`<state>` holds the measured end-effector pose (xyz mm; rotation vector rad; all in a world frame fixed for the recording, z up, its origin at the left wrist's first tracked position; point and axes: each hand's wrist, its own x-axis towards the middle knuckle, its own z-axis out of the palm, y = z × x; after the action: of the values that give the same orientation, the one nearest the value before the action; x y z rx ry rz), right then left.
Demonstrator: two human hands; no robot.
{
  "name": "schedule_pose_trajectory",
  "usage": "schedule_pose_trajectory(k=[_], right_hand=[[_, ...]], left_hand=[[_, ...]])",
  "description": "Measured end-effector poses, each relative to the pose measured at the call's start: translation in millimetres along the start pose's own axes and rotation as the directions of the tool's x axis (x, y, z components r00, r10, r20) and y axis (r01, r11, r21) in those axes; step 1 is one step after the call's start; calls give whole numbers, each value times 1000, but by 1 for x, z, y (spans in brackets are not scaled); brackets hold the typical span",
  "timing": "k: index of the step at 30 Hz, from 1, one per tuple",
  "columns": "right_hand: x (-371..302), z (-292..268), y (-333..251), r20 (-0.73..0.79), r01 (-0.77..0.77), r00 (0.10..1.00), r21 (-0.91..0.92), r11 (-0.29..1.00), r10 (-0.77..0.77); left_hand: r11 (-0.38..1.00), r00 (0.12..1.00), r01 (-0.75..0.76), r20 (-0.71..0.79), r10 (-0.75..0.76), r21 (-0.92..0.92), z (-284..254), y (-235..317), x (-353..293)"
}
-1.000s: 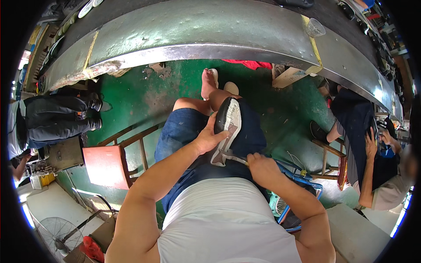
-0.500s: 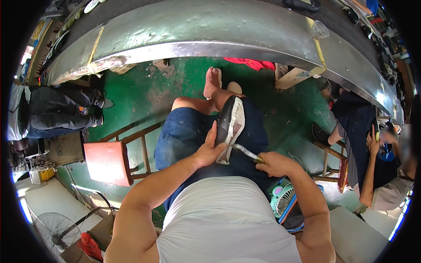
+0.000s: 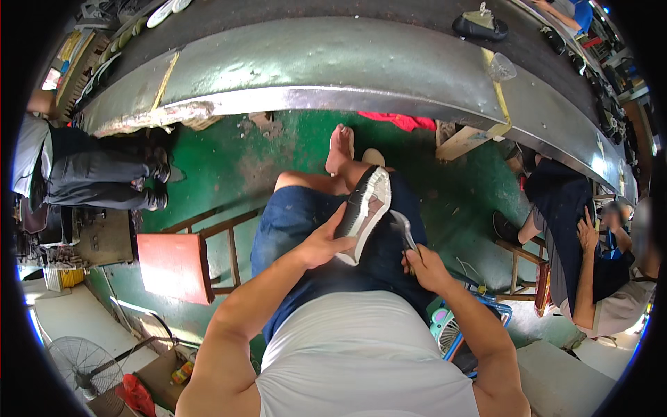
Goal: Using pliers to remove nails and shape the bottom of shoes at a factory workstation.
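Observation:
A black shoe upper on a last [image 3: 363,212] lies tilted over my lap, its underside turned up. Its gathered white edge runs around a greyish bottom. My left hand [image 3: 323,244] is closed around its near left side, thumb across the lower end. In my right hand [image 3: 426,268], fingers wrapped round the handle, are what look like metal pincers [image 3: 402,228]. Their curved silver head points up and away, a little to the right of the shoe and apart from it. My fingers partly cover the handle.
A long metal-edged bench [image 3: 299,83] crosses ahead, bearing a black shoe [image 3: 479,26] and a clear cup [image 3: 501,67]. A red-topped stool [image 3: 174,267] stands left; a small green fan [image 3: 445,326] is low right. Co-workers are at both sides, one person's hand [image 3: 587,229] at right.
The pincers have moved off the shoe's edge to the right and swung more upright. My left hand has turned the shoe slightly, showing more of its underside. A black shoe on the bench shows more fully.

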<state>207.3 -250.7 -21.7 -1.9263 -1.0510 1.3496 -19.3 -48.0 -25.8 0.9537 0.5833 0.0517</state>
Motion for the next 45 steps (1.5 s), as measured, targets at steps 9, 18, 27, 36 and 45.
schedule_pose_trajectory(k=[9, 18, 27, 36, 45], right_hand=[[1, 4, 13, -82, -25, 996, 133, 991, 36], [-23, 2, -49, 11, 28, 1000, -642, 767, -27], [-16, -22, -59, -102, 254, 915, -607, 753, -391], [42, -41, -146, -240, 483, 835, -107, 869, -494], [97, -86, -212, -129, 254, 964, 690, 677, -231]], left_hand=[[837, 927, -327, 23, 374, -438, 40, 144, -2], [706, 939, -329, -140, 314, -627, 41, 183, 58], [740, 930, -363, -175, 322, -566, 47, 175, 68], [798, 905, -422, -145, 401, -431, 29, 142, 74], [620, 703, -313, -264, 661, 719, -2, 189, 72]])
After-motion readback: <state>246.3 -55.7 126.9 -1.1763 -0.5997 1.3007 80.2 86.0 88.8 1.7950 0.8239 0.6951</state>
